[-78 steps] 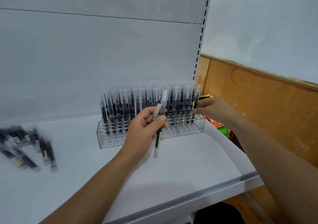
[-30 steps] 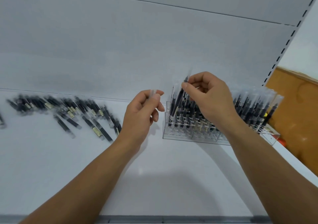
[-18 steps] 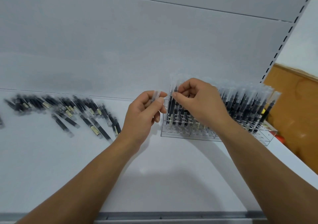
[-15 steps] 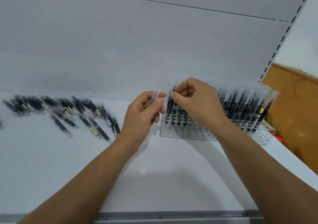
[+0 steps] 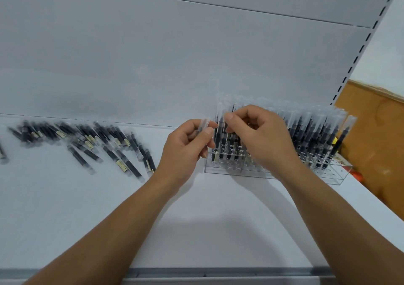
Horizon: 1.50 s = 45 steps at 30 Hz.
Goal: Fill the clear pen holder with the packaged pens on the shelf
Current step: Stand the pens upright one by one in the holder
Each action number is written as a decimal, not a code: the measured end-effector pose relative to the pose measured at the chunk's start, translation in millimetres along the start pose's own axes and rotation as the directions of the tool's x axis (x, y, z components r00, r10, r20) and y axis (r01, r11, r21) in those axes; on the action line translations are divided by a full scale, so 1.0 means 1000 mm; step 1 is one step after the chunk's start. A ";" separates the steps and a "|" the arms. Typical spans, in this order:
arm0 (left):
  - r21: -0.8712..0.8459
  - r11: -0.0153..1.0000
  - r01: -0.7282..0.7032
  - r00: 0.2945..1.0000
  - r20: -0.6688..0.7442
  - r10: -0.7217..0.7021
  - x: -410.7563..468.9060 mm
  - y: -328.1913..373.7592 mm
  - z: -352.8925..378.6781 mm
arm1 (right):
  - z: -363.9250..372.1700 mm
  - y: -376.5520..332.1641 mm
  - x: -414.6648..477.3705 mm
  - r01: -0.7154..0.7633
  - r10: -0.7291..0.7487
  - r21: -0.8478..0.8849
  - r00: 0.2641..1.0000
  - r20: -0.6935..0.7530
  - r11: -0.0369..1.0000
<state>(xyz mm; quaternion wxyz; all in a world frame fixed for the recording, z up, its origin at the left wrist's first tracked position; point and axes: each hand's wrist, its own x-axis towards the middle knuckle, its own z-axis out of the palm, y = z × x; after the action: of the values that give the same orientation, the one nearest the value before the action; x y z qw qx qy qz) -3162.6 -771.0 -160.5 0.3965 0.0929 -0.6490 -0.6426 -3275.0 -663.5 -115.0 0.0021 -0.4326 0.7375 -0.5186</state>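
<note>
The clear pen holder (image 5: 336,176) stands at the back right of the white shelf, packed with several upright black pens in clear sleeves. My right hand (image 5: 260,136) is over its left end, thumb and forefinger pinching the top of a packaged pen (image 5: 219,129) that stands in the left column. My left hand (image 5: 185,146) is just left of the holder and holds another packaged pen (image 5: 203,124), whose clear top sticks up between thumb and fingers. Its lower part is hidden in the hand.
A loose heap of packaged pens (image 5: 105,140) lies on the shelf (image 5: 218,219) to the left. The shelf's grey front edge (image 5: 218,272) runs along the bottom. A wooden panel (image 5: 371,153) and colourful items are to the right of the holder.
My right hand has lowered its pen into the holder's left end. The left hand has kept holding its pen beside the holder. The view has shifted slightly.
</note>
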 end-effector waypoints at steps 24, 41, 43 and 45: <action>0.562 0.811 0.162 0.984 -0.036 -0.172 -0.006 -0.022 -0.003 | -0.043 -0.007 0.023 0.081 -0.076 0.026 0.982 -0.173 0.996; 0.557 0.815 0.163 0.983 -0.026 -0.179 0.000 -0.026 -0.005 | -0.022 -0.013 0.032 0.092 -0.081 -0.238 0.995 0.056 0.967; 0.556 0.816 0.160 0.984 -0.022 -0.177 -0.001 -0.026 -0.006 | -0.023 -0.013 0.034 0.082 -0.073 -0.280 0.996 0.041 0.956; 0.555 0.816 0.163 0.983 -0.025 -0.180 -0.001 -0.027 -0.006 | -0.025 -0.013 0.036 0.075 -0.063 -0.326 0.997 0.047 0.942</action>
<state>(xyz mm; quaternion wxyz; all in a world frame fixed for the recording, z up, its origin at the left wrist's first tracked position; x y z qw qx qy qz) -3168.6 -778.9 -186.0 0.2838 0.2527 -0.8018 -0.4613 -3300.2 -668.8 -77.6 -0.0747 -0.4618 0.7975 -0.3809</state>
